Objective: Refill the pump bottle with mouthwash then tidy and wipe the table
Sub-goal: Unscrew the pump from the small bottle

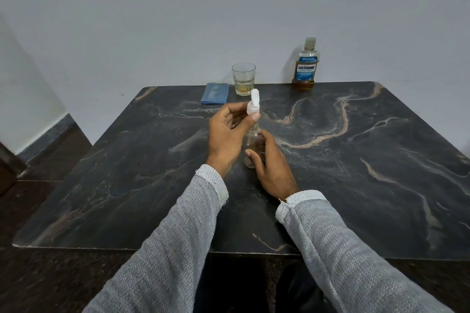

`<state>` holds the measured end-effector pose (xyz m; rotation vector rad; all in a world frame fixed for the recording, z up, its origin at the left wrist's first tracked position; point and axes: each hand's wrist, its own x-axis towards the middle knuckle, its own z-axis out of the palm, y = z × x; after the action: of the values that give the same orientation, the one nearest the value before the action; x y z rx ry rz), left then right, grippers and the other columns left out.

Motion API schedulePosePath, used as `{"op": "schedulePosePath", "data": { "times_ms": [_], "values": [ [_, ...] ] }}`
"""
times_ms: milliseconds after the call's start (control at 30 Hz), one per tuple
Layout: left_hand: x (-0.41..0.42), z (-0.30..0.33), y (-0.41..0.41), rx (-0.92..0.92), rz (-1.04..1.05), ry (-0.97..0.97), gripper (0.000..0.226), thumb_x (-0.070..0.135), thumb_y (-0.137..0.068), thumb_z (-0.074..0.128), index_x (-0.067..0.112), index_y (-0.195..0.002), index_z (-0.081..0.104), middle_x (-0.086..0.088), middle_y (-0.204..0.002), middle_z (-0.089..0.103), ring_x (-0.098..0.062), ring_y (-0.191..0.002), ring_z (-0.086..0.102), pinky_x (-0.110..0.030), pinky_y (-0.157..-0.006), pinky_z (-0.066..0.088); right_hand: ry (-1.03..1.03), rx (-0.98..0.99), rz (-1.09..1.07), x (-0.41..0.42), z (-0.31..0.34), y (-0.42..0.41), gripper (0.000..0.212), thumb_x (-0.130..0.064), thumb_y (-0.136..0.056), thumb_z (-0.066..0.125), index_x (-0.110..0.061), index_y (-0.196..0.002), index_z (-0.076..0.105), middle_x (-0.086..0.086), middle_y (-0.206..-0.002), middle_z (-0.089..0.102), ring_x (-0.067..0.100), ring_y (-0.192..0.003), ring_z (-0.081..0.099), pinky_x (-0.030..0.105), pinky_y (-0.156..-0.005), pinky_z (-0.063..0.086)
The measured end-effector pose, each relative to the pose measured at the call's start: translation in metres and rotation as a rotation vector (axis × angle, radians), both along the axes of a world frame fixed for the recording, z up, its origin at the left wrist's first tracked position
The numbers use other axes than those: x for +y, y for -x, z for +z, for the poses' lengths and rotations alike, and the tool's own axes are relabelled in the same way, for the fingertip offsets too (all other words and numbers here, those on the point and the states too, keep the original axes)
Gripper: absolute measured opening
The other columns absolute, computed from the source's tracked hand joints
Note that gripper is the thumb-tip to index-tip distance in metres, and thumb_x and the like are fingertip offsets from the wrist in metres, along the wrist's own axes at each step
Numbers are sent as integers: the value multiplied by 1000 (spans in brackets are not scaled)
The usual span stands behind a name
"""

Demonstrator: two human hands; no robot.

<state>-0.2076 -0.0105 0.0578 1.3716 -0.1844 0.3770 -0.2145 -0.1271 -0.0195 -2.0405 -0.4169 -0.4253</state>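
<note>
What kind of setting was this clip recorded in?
Probably a plain room in a home, not a lab or shop: a dark marble-patterned table pushed against a bare white wall, with a mouthwash bottle, drinking glass and folded blue cloth along its far edge.

Mouthwash bottle (304, 65), standing at the far edge of the table (356, 185): blue front label, brand name "LISTERINE" in bold dark capitals on a white band; beneath it, variant line "COOL MINT" in smaller capitals. Further small print above and below the brand band, too fine to read; possibly product claims. No other legible text, numbers or signs on any other item in view.
</note>
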Motion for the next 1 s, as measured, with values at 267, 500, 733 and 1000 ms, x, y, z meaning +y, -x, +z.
{"op": "schedulePosePath", "data": {
  "times_ms": [267,500,733,1000],
  "values": [
    [13,49,-1,-92,66,27,21,9,-79,77,12,-98,67,-3,-98,74,-19,-90,72,-32,-79,59,-4,21,9,0,-2,-1,46,-34,-96,55,-31,-136,32,-9,-122,56,3,-110,54,22,-94,42],
    [40,67,-23,-5,300,-159,23,24,-73,84,17,-88,67,-2,-87,72,-20,-84,71,-39,-74,62,-12,51,19,-2,-2,-1,50,-35,-96,55,-28,-139,31,-5,-128,56,7,-115,55,24,-98,43],
    [61,30,-52,254,399,-526,27,30,-69,87,19,-75,63,2,-76,69,-19,-75,71,-40,-74,61,-11,57,11,-1,0,1,51,-33,-96,55,-24,-141,32,-1,-129,56,8,-116,54,27,-99,44],
    [70,-15,-72,526,336,-791,31,35,-71,84,6,-76,75,-11,-81,74,-25,-79,71,-39,-81,58,-4,60,2,-1,3,3,52,-31,-96,56,-22,-141,32,2,-129,57,11,-115,55,27,-100,43]
  ]
}}
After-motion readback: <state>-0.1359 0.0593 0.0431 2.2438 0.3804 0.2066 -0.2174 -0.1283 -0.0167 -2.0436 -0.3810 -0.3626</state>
